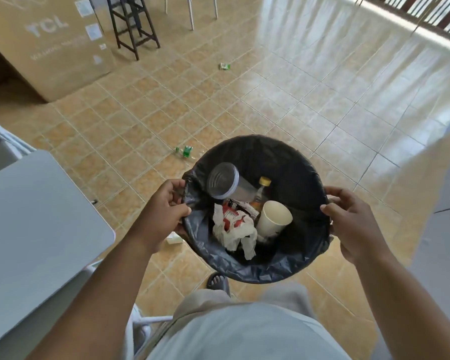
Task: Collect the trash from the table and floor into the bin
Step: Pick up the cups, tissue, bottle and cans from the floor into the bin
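The tan tiled floor (296, 105) carries a small green bottle (185, 151) lying on its side, a green wrapper (224, 66) farther off, and a white paper scrap (174, 239) near the grey table (36, 216). A TCL cardboard box (49, 40), a dark wooden stool (133, 27) and white chair legs (191, 14) stand at the far side.
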